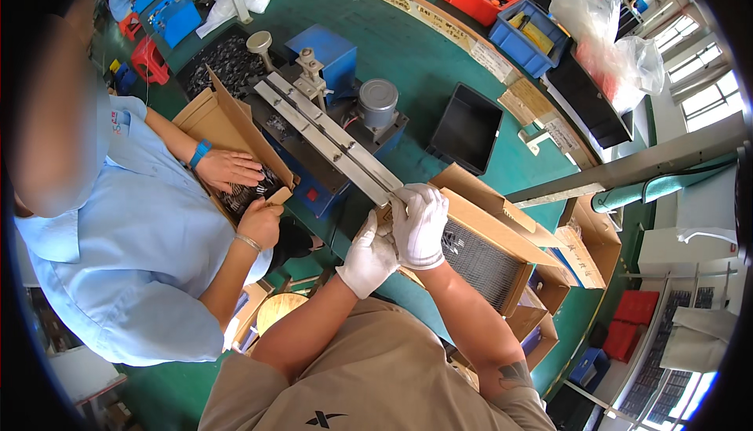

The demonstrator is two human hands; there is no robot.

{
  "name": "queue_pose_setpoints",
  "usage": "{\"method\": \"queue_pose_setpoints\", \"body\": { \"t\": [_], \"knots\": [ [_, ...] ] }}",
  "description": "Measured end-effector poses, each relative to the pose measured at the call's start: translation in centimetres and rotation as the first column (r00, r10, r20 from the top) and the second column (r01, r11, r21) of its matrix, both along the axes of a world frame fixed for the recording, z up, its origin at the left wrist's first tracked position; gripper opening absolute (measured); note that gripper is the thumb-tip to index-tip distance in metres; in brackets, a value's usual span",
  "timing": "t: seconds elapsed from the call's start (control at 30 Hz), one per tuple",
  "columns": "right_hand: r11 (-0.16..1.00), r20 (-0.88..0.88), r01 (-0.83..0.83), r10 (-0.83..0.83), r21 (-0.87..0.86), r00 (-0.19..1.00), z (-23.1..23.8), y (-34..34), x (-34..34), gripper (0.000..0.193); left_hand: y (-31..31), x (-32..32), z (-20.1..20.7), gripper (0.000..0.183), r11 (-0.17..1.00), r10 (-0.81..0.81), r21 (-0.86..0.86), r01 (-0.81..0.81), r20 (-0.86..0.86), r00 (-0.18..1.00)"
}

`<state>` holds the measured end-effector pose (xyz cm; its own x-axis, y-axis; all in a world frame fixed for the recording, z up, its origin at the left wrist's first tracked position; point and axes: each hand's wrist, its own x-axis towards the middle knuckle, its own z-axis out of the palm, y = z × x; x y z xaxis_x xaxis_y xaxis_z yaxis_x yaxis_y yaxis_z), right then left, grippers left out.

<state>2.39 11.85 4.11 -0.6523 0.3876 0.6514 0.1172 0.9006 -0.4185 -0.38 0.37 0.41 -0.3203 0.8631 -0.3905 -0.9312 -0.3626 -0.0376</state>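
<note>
Both my hands wear white gloves and meet at the near end of a long metal rail [329,142]. My right hand [422,227] has its fingers bent together at the rail's tip; anything between them is hidden. Just left of it and lower, my left hand [369,262] is cupped with the thumb up, its palm turned toward the rail end. What lies in it is too small to make out. Beside my right wrist stands an open cardboard box [490,223] with rows of small dark parts [477,268] and a few loose ones on top.
At left, a person in a light blue shirt [133,227] has both hands at another cardboard box [227,105] of dark parts. Behind the rail are a grey metal cylinder [378,103] and blue machine housing [325,50]. A black tray [468,129] sits on the green table.
</note>
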Motion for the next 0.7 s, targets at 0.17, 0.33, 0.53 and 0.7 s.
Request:
{"method": "queue_pose_setpoints", "body": {
  "t": [0.17,0.33,0.53,0.7],
  "knots": [
    [0.958,-0.049,-0.002,-0.013,-0.288,0.999,2.6,0.3,1.3,0.029,-0.8,-0.6,0.3,0.063,0.996,-0.071,0.04,0.073,-0.051,0.996],
    [0.917,0.165,0.19,-0.139,-0.351,0.976,3.6,3.7,9.4,0.014,-1.4,-1.0,0.4,0.052,0.978,-0.171,-0.19,0.082,-0.522,0.835],
    [0.919,0.279,0.166,-0.064,-0.358,0.958,-0.6,5.1,15.0,0.008,1.5,-0.1,1.4,0.037,0.882,-0.466,-0.37,-0.293,-0.78,-0.418],
    [0.902,0.251,0.191,-0.096,-0.388,0.963,-1.6,4.0,16.8,0.01,4.8,1.5,1.6,0.075,0.805,-0.571,-0.533,-0.261,-0.577,-0.583]
  ]
}}
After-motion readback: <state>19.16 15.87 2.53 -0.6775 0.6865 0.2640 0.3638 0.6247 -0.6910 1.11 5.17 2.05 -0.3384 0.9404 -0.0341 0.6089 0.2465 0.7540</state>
